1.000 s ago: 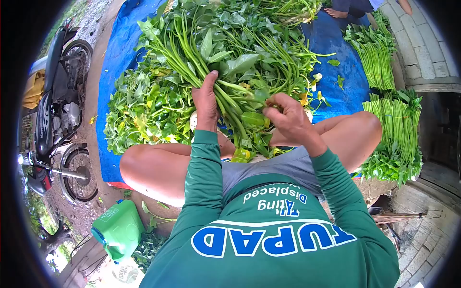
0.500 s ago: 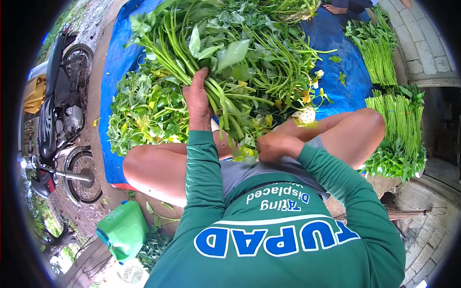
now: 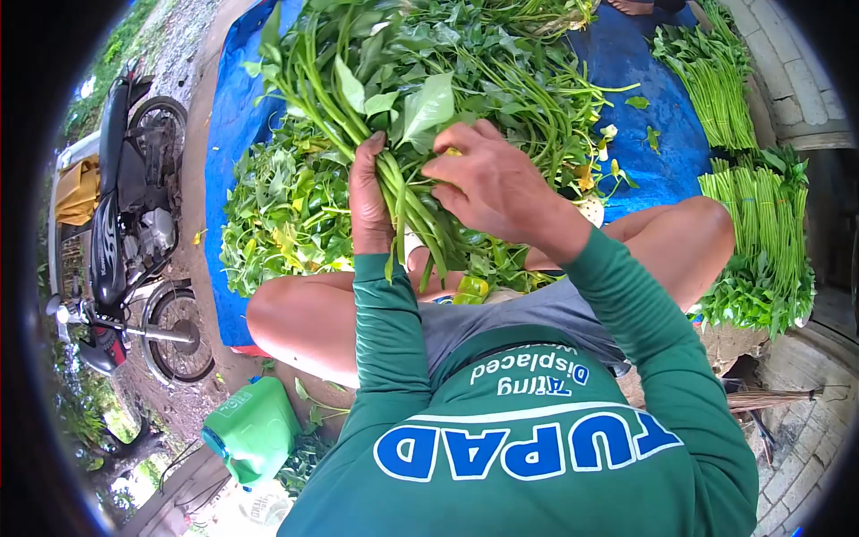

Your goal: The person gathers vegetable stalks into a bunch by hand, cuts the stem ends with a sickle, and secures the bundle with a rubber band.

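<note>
My left hand (image 3: 371, 199) is closed round a thick bunch of leafy green stems (image 3: 398, 201), its cut ends hanging down towards my lap and its leaves fanning out upward. Close by on the right is my right hand (image 3: 501, 188), its fingers curled beside the bunch's leaves. A small yellow bit shows at those fingertips, too small to make out. Beneath and beyond both hands lies a large heap of loose greens (image 3: 528, 98), with some yellowed leaves (image 3: 286, 237) among the left part.
A blue tarp (image 3: 658, 148) lies under the heap. Bundled stems (image 3: 756, 215) are stacked on the right. My crossed legs (image 3: 300, 318) border the work area. On the left are a motorcycle (image 3: 125, 215) and a green jug (image 3: 255, 430). Another person's foot (image 3: 631, 6) is at the top.
My right hand has risen from my lap to beside the bunch's leaves. My left hand still grips the bunch at nearly the same place, and the view has shifted slightly.
</note>
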Motion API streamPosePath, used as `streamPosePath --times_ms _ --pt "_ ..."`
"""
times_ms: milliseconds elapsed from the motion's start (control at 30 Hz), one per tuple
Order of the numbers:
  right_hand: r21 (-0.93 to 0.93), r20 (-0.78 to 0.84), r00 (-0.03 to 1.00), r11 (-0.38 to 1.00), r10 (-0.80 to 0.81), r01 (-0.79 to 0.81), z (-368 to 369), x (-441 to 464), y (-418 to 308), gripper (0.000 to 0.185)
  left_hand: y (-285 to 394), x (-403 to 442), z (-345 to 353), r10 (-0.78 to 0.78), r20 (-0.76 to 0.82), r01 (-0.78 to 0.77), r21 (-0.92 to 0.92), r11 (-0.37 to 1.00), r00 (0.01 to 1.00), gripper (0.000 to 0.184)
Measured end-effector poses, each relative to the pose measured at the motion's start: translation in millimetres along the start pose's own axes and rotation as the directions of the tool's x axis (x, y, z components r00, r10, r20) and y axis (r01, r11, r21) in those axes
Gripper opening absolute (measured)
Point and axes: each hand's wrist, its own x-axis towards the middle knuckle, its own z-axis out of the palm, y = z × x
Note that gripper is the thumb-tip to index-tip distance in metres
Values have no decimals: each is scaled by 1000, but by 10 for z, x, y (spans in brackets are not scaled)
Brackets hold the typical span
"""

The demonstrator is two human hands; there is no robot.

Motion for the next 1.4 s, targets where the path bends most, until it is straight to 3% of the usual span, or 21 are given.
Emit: streamPosePath --times_ms 67,200,300,367,400,467,567,667,767,800,900,967,1033,1067,1167,1200,1267,1300,1333,1367,1400 --pt "-7 67 997 1000 -26 27 172 -28 83 6 -54 20 -27 -3 -38 2 -4 1000 999 49" --pt "-66 -43 996 995 -79 76 135 -70 9 8 -143 110 -250 24 -122 -15 75 997 992 45" --pt "-130 155 980 986 124 -105 -96 -251 -190 7 -145 145 -262 81 -155 -73 56 996 985 43" --pt "-146 500 843 979 200 -145 -231 -563 -192 13 -93 105 -172 153 -185 -145 56 988 971 43" --pt "-197 540 795 960 276 -200 -272 -638 -215 16 -99 156 -269 153 -184 -152 19 988 971 43" --pt "-309 596 677 901 433 -304 -323 -741 -256 22 -129 204 -341 251 -244 -226 128 966 937 43" --pt "86 314 721 738 618 -670 -205 -236 -394 29 -221 205 -266 349 -246 -304 203 931 904 44" --pt "256 178 732 687 658 -680 275 -154 -281 31 -322 200 -182 453 -236 -386 281 879 859 43" --pt "163 363 788 800 496 -578 355 -211 111 31 -283 193 -271 434 -193 -365 309 878 880 44" --pt "143 314 816 826 485 -546 230 -188 45 24 -228 155 -291 383 -198 -304 338 891 902 45" --pt "-11 31 985 985 171 -171 397 -383 141 14 -177 120 -268 244 -230 -197 211 958 942 38" --pt "140 100 903 892 419 -429 688 -633 169 12 -211 131 -223 294 -291 -213 279 936 911 32" --pt "121 246 809 812 533 -571 696 -811 138 14 -112 156 -315 315 -334 -242 243 939 888 32" --pt "254 297 745 702 598 -665 722 -918 94 19 -6 131 -395 276 -384 -188 250 950 881 31" --pt "174 495 659 679 566 -713 760 -1188 224 28 151 228 -639 331 -437 -279 180 943 836 26" --pt "-18 619 579 746 531 -666 653 -1149 249 33 192 221 -666 356 -443 -300 193 934 823 25" --pt "-111 547 498 649 672 -753 628 -1120 713 36 240 175 -662 380 -458 -313 219 924 804 24" --pt "58 304 557 569 773 -820 589 -1079 969 32 261 168 -634 390 -460 -317 230 920 798 25" --pt "120 -16 549 547 835 -828 507 -968 1161 29 263 151 -603 382 -467 -300 242 923 798 25" --pt "123 -246 550 588 798 -799 393 -899 1407 29 266 138 -567 377 -472 -285 256 924 797 25" --pt "148 -412 461 557 786 -817 408 -944 1855 29 256 126 -515 352 -465 -261 250 932 812 24"
